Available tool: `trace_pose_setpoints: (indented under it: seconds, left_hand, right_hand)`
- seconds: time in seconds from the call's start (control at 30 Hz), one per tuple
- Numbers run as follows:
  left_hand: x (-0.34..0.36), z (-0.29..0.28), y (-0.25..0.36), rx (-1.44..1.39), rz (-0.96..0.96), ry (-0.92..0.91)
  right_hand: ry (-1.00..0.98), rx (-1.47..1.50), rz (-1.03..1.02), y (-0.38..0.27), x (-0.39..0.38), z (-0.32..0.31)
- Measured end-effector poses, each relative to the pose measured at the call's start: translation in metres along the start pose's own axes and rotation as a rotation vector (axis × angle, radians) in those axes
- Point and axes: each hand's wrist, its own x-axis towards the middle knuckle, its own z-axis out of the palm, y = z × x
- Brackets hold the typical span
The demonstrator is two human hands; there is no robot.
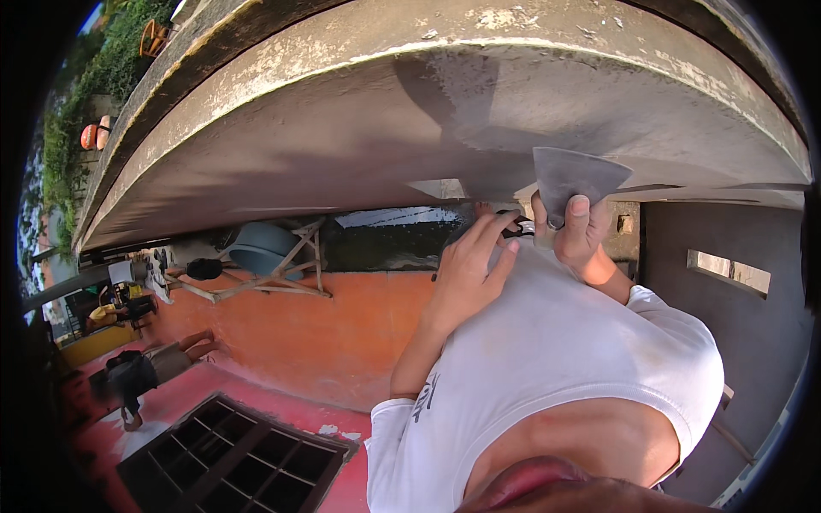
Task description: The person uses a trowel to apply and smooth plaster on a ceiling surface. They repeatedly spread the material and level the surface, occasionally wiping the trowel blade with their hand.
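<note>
My right hand (586, 231) grips a scraper (575, 171) with a wide, flaring grey metal blade. The blade points away from me, close to a grey plastered wall (333, 158); whether it touches the plaster I cannot tell. Most of the handle is hidden in my fist. My left hand (475, 265) hangs to the left of the scraper, in front of my white shirt, its fingers stretched out and thumb apart, holding nothing I can see. A patch of the wall above the blade looks damp or freshly smoothed.
A worn ledge (479, 26) tops the wall. To the left, a blue-grey basin (261, 248) rests on a wooden rack (295, 278). Another person (167, 363) in dark clothes is by the orange and pink wall (359, 333) with a dark window (231, 457). At right stands a grey wall (727, 231) with a slot.
</note>
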Motion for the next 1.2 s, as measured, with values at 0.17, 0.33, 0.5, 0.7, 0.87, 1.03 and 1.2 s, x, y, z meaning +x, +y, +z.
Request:
trace_pose_setpoints:
  seconds: [0.17,0.33,0.5,0.7,0.87,1.03,1.2]
  left_hand:
    - [0.024,-0.019,-0.003,0.4,0.43,0.794]
    - [0.073,0.01,-0.049,0.735,0.577,0.71]
    - [0.057,0.036,-0.068,0.467,0.766,0.189]
    - [0.045,0.019,-0.043,0.286,0.68,0.501]
    - [0.026,0.029,-0.004,0.177,0.512,0.225]
    - [0.024,0.045,0.006,0.229,0.471,0.187]
    - [0.026,0.053,0.008,0.16,0.489,0.272]
  right_hand:
    - [0.077,-0.072,0.076,0.004,-0.005,-0.009]
    - [0.172,0.027,0.089,0.007,-0.006,-0.011]
    - [0.148,0.052,0.146,0.013,-0.022,-0.034]
    - [0.044,0.061,0.344,0.008,-0.03,-0.026]
    - [-0.037,-0.184,0.412,-0.012,-0.024,-0.018]
    - [0.055,-0.335,0.298,-0.008,-0.034,-0.018]
    - [0.059,-0.343,0.373,-0.01,-0.034,-0.007]
